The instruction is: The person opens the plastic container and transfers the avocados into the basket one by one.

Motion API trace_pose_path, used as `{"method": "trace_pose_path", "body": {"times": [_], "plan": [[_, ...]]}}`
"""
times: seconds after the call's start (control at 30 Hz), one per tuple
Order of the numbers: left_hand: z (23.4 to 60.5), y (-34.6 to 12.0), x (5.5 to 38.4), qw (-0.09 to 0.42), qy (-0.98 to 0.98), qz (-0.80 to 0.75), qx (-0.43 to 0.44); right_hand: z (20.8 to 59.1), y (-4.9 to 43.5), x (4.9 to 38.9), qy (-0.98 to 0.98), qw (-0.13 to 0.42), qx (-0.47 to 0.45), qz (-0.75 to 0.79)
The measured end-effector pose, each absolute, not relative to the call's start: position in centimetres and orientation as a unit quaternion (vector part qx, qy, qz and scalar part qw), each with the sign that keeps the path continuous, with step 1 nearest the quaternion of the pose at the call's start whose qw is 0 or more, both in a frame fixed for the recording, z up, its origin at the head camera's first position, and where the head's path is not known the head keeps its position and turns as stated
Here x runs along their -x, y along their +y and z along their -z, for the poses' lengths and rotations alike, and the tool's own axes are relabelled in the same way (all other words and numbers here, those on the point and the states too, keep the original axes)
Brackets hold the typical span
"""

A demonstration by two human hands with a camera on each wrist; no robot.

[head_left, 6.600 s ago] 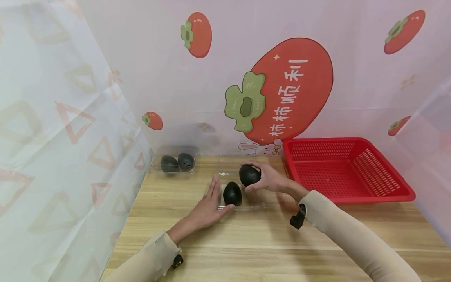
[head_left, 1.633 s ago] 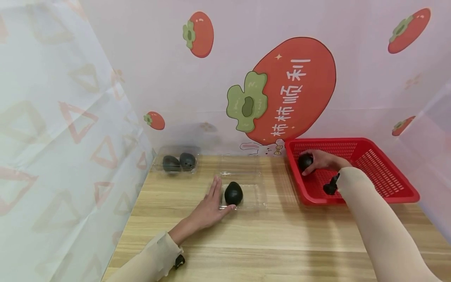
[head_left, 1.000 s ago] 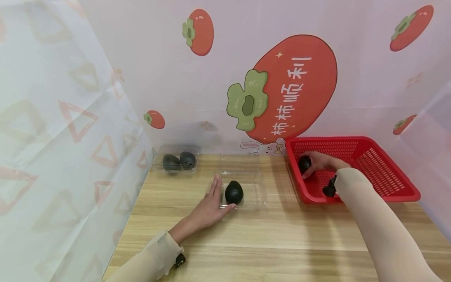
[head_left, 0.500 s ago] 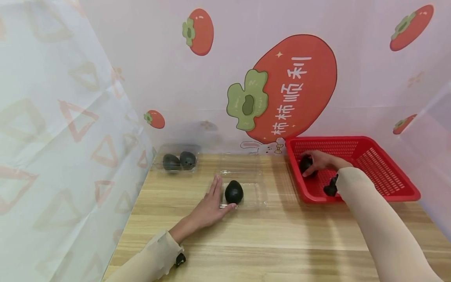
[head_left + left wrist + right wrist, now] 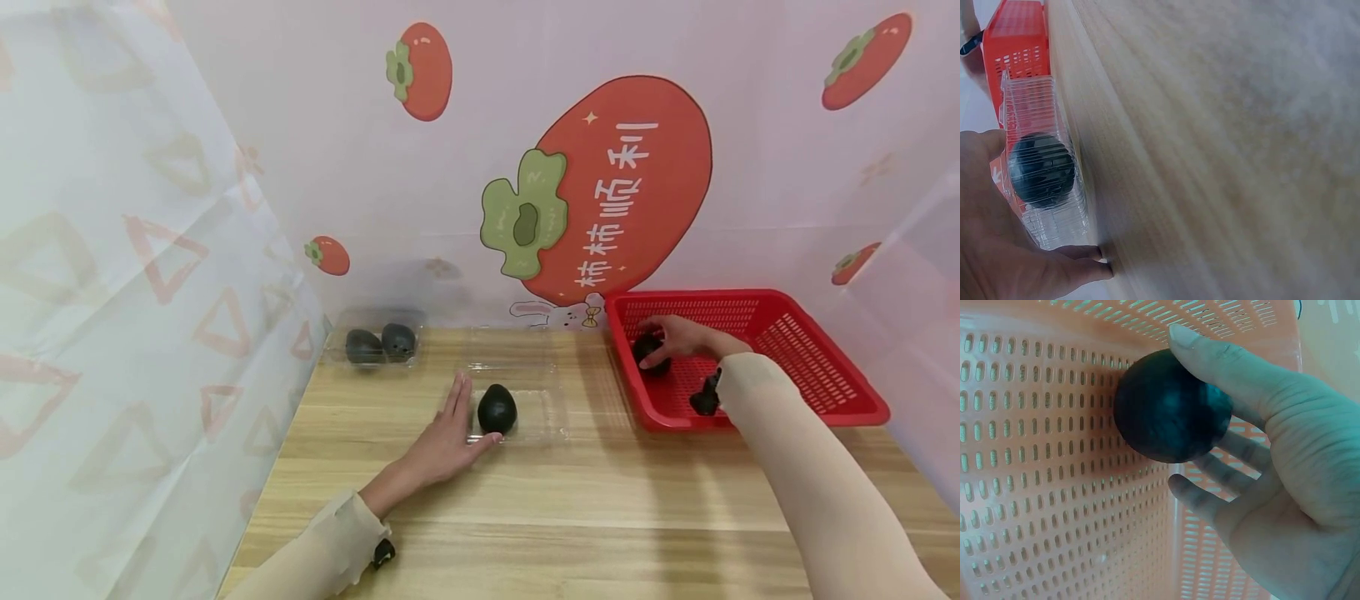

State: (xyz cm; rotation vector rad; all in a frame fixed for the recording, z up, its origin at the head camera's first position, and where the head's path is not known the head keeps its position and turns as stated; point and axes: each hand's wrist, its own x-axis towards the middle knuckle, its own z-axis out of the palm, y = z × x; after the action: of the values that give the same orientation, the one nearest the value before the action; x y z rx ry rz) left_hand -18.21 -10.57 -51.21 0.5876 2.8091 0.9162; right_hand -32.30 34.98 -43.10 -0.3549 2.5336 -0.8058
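Note:
My right hand (image 5: 686, 337) is inside the red basket (image 5: 757, 417), its thumb and fingers around a dark avocado (image 5: 649, 355) low by the left wall. In the right wrist view the thumb lies along one side of that avocado (image 5: 1169, 409); the little finger stands apart from it. A second avocado (image 5: 497, 410) sits in the left part of a clear plastic container (image 5: 538, 417) with its lid laid back. Straight fingers of my left hand (image 5: 442, 442) rest along the container's left side, the thumb at its front edge. The left wrist view shows that hand (image 5: 997, 231) touching the container.
A clear clamshell box (image 5: 412, 360) with two dark avocados (image 5: 381, 343) inside stands at the back left. The open lid (image 5: 512, 348) lies behind the middle container. A printed cloth wall (image 5: 420, 183) closes off the back of the wooden table (image 5: 525, 517).
My right hand has carried one avocado from the container rightward into the basket. Within the last second it shifts slightly there, and more of the avocado shows. The left hand stays in place.

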Motion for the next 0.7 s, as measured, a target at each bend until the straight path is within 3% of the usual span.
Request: {"method": "trace_pose_path", "body": {"times": [0.27,0.7], "plan": [[51.3,-10.7,18.2,0.061,0.929,-0.308,-0.197,42.4,34.5,32.3,0.931,0.216,0.127,0.265],[51.4,-10.7,18.2,0.072,0.928,-0.306,-0.197,41.4,34.0,32.2,0.951,0.149,0.133,0.236]]}}
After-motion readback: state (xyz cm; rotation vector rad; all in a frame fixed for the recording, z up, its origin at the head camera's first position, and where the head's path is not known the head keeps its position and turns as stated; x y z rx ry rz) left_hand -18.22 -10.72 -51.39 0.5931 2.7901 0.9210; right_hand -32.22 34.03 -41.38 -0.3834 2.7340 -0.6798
